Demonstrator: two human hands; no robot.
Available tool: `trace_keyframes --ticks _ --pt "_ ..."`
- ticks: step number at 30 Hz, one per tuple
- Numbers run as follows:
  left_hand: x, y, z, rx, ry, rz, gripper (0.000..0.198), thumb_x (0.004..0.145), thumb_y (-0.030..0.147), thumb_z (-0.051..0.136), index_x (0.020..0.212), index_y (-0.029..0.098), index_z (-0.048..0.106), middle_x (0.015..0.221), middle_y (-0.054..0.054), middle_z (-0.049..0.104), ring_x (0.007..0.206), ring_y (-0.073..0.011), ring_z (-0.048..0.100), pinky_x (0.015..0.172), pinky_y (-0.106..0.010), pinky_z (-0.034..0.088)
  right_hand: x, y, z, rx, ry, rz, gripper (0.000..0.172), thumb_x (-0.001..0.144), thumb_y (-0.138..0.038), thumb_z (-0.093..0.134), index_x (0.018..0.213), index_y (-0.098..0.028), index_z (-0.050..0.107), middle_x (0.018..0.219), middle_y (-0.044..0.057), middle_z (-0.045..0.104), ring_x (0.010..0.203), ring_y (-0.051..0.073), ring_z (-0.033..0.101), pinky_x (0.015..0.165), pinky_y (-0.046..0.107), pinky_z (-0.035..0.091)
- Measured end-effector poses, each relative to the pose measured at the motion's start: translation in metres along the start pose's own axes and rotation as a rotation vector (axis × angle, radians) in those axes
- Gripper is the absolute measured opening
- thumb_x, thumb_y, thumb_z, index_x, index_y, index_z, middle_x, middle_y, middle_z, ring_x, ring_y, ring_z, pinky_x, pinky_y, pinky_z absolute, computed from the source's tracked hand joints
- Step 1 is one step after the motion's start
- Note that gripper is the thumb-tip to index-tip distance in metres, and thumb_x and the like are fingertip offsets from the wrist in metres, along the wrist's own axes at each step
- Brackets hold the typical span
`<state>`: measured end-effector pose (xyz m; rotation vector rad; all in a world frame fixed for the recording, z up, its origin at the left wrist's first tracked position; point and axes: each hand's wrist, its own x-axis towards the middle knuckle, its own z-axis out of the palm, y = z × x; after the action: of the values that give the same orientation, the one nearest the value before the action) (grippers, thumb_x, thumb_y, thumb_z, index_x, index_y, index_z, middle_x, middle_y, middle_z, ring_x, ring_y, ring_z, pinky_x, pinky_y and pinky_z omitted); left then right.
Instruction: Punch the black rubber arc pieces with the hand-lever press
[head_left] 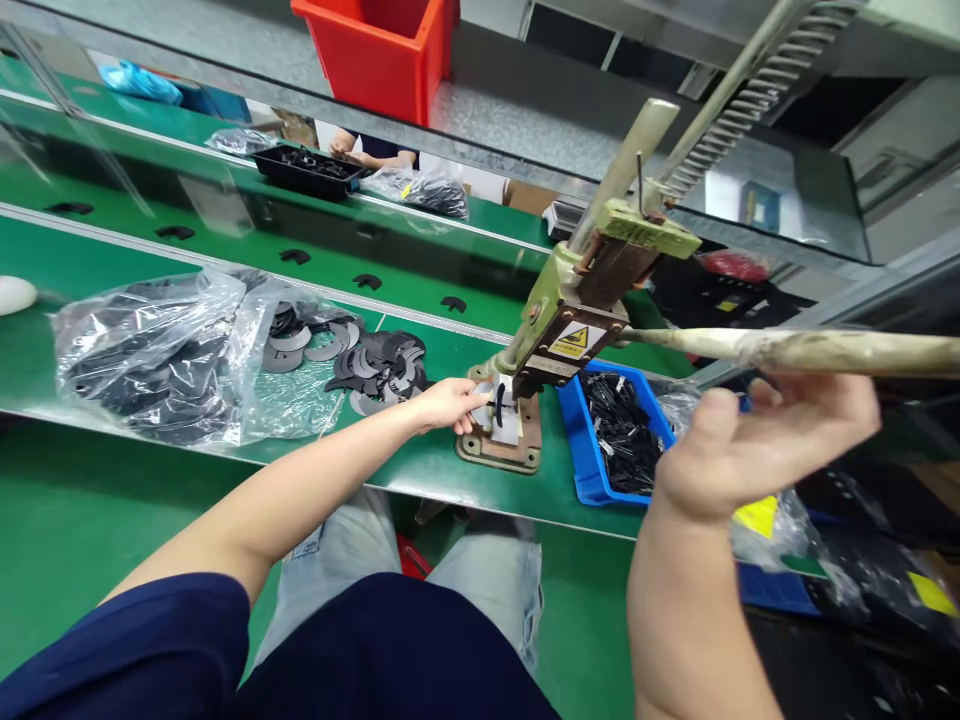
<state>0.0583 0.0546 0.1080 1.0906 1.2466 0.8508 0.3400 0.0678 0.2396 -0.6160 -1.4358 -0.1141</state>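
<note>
My left hand (448, 404) pinches a small grey curved piece (482, 404) at the base of a hand press (574, 310). Beside that piece, on the press's metal base plate (504, 450), sits a narrow black curved part (499, 400). My right hand (772, 440) is raised at the right, just under the long press lever (795, 350), with its fingers bent up against the lever's underside. Left of the press lies a pile of grey and black curved pieces (382, 365), beside an open clear plastic bag (165, 360) of dark pieces.
A blue bin (592, 480) of black parts stands right of the press. Black pieces (367, 282) lie spaced along the green belt (412, 290). Across it are a black tray (307, 180) and a person's hands. A red bin (375, 60) stands on the shelf above.
</note>
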Motion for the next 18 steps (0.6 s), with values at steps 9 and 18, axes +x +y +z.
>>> trace_keyframes --ticks 9,18 --pt "-0.098 0.015 0.006 0.11 -0.078 0.125 0.048 0.095 0.066 0.069 0.085 0.02 0.059 0.054 0.001 0.065 0.045 -0.0144 0.064 0.044 -0.021 0.049 -0.18 -0.021 0.027 0.334 -0.777 0.708 0.033 0.089 -0.045 0.08 0.112 -0.023 0.07 0.105 0.006 0.077 0.092 0.018 0.074 0.085 0.034 0.063" --pt "-0.111 0.01 0.014 -0.023 -0.135 0.068 0.053 0.089 0.071 0.073 0.084 0.021 0.058 0.052 0.001 0.065 0.043 -0.0142 0.064 0.041 -0.019 0.044 -0.186 -0.052 0.039 0.34 -0.639 0.626 0.018 0.098 -0.039 0.068 0.092 -0.022 0.067 0.09 0.003 0.072 0.082 0.016 0.067 0.076 0.031 0.056"
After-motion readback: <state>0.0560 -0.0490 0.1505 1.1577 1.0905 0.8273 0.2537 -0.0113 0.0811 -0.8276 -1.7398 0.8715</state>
